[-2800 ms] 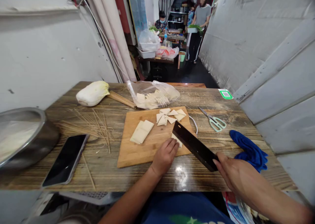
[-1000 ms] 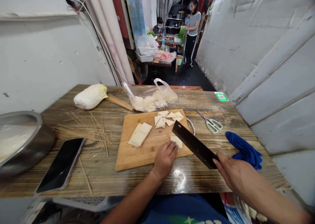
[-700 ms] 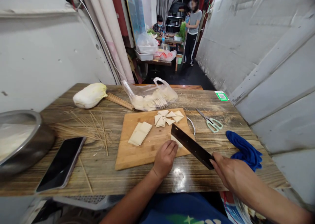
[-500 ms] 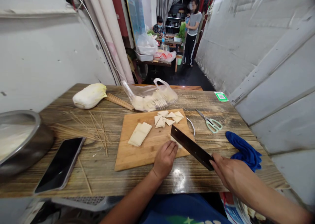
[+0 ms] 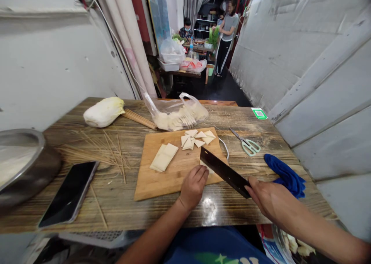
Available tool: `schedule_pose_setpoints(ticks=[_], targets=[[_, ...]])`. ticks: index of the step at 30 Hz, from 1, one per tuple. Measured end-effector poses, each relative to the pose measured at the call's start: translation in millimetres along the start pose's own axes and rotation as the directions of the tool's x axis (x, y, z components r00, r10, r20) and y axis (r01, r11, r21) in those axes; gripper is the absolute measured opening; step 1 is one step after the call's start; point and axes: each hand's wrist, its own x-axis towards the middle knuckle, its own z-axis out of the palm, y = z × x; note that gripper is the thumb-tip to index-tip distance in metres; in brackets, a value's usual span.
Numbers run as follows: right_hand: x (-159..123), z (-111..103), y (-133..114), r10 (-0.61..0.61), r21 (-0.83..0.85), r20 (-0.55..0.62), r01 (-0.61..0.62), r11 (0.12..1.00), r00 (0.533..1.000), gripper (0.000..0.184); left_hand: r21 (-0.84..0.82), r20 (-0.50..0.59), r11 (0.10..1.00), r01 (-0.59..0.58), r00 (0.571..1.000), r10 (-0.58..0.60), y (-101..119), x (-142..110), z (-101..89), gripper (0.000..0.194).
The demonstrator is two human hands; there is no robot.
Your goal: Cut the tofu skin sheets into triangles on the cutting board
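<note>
Clamping a dark knife in the right hand, pressing a pale slice under the bunched left hand, on a wooden board, near cut triangles.

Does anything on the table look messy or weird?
Yes, the thin sticks on the left are scattered and crossing, while the bundle by the cabbage lies neatly together. One loose stick lies alone beside the phone. Nothing looks clearly broken.
</note>
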Motion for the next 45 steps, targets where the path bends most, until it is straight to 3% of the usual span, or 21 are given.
schedule_pose_setpoints(ticks=[20,26,29,33,37,41,45], targets=[[8.3,-4.7,-7.0,0.069,0.028,0.19,-0.076,0.997,0.979,0.017,-0.028,0.007,0.999,0.022,1.0,-0.022,-1.3,0.2,-1.0,0.028],[2.7,28.4,-4.8,0.015,0.027,-0.004,-0.015,1.0,1.0,0.015,-0.022,0.007,0.999,0.039,0.999,-0.039,-1.7,-0.9,2.5,0.027],[-5.2,34.7,-12.0,-0.012,0.001,-0.083,0.012,1.0,0.996,0.016,0.022,0.018,0.999,0.044,0.999,-0.044,-1.1,-2.8,5.1,0.024],[-10.4,23.2,-18.1,-0.099,-0.05,-0.111,0.094,0.994,0.989,0.028,0.084,0.003,0.995,0.057,0.998,-0.058,0.1,-6.0,5.8,0.021],[-4.0,7.3,-3.2,-0.106,-0.008,-0.129,0.106,0.994,0.986,0.015,0.131,0.059,0.991,0.019,0.998,-0.026,0.2,0.2,4.2,0.021],[9.8,-2.3,19.0,-0.051,0.068,-0.208,0.067,0.995,0.977,0.016,0.162,0.132,0.986,-0.039,0.991,0.018,-8.1,25.9,11.4,0.02],[25.6,-4.9,34.6,0.031,0.025,-0.255,-0.025,0.999,0.966,0.018,0.178,0.185,0.982,-0.058,0.982,0.025,-29.7,62.1,30.8,0.02]])
